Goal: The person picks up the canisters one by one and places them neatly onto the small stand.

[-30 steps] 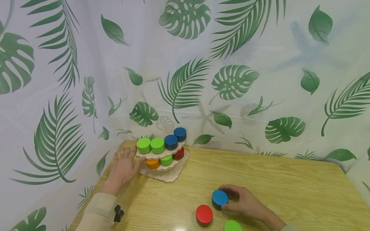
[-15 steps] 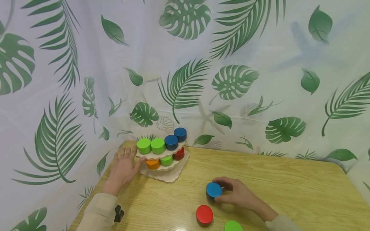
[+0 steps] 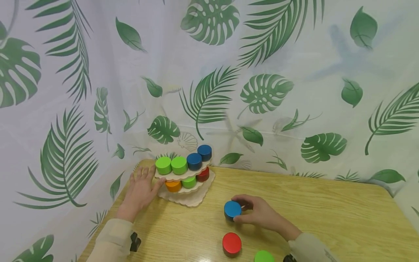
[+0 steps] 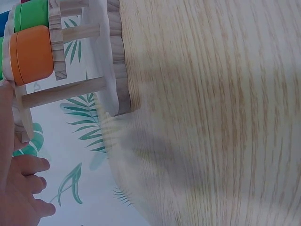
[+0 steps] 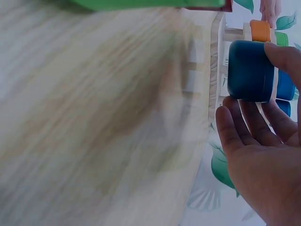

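Head view: the right hand grips a blue cylinder over the bench, beyond a red cylinder and near a tiered stand (loaded with coloured cylinders), whose upper left edge the left hand holds.

We face forward-down from the head; our closer wrist views share the stand at ten o'clock (left), two (right).

The held blue tin looks like smooth, satin metal. The tiered stand is matt wood, the tabletop glossy wood-grain.
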Motion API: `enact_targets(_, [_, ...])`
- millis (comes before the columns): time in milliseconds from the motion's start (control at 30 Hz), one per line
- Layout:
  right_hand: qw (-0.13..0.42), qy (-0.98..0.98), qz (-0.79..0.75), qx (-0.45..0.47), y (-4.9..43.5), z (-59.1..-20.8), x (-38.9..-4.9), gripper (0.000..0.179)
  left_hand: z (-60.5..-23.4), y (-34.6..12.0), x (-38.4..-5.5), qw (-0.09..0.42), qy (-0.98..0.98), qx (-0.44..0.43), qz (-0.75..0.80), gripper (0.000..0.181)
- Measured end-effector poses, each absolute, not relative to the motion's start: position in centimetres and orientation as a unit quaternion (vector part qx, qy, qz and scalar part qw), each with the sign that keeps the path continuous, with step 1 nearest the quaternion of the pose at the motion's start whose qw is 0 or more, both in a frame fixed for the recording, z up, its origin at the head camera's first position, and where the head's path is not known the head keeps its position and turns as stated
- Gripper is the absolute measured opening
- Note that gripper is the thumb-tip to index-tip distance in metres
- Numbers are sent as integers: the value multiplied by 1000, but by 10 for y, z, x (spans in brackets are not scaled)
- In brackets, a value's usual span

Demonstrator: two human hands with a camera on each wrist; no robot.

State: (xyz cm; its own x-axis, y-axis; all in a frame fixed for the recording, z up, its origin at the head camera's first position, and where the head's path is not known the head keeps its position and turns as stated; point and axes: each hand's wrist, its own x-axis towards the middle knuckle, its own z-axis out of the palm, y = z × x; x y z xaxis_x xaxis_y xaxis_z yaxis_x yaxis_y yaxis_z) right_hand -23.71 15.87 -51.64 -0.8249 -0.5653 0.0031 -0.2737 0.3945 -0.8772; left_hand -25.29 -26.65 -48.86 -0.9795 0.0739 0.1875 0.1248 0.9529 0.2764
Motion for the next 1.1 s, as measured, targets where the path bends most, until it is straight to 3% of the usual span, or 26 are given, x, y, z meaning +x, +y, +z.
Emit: enact_targets(1100, [151, 828, -475, -256, 80, -511, -270, 57, -492, -268, -257, 86, -984, -54, -144, 81])
